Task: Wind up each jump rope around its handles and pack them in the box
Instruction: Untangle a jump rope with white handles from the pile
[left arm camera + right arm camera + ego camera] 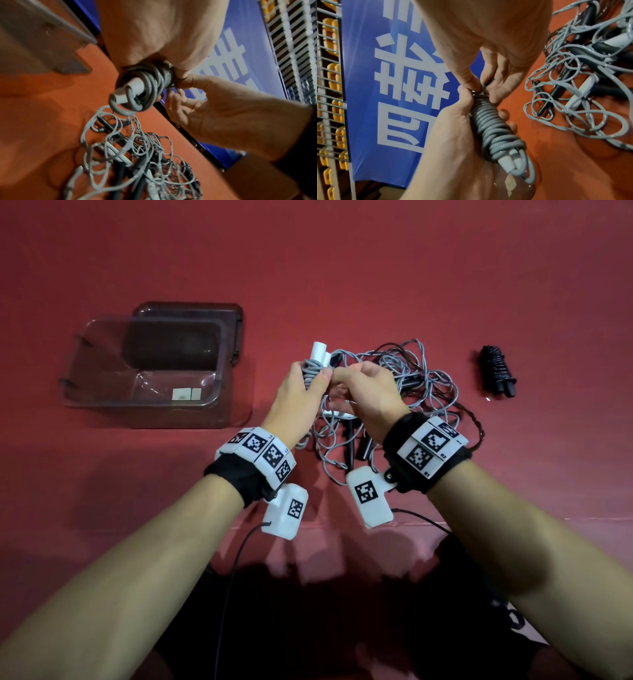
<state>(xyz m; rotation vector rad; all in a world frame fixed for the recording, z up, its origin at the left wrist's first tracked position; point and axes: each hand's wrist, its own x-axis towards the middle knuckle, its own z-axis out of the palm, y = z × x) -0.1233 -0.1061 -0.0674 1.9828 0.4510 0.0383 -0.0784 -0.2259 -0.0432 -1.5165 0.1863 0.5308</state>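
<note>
A grey jump rope wound in tight coils round its two white handles (317, 359) is held above the red table. My left hand (308, 381) grips this bundle (491, 128) round its middle. My right hand (339, 380) pinches the rope's end at one end of the coils (171, 81). Behind and under the hands lies a tangle of loose grey and dark ropes (421, 378) with black and white handles in it. The clear plastic box (137, 405) stands open at the left, with only a label inside.
The box's dark lid (236, 326) leans behind the box. A wound black jump rope (496, 371) lies at the right. The table's near edge (308, 525) runs under my wrists. A blue banner (393, 81) and wire shelving stand beyond the table.
</note>
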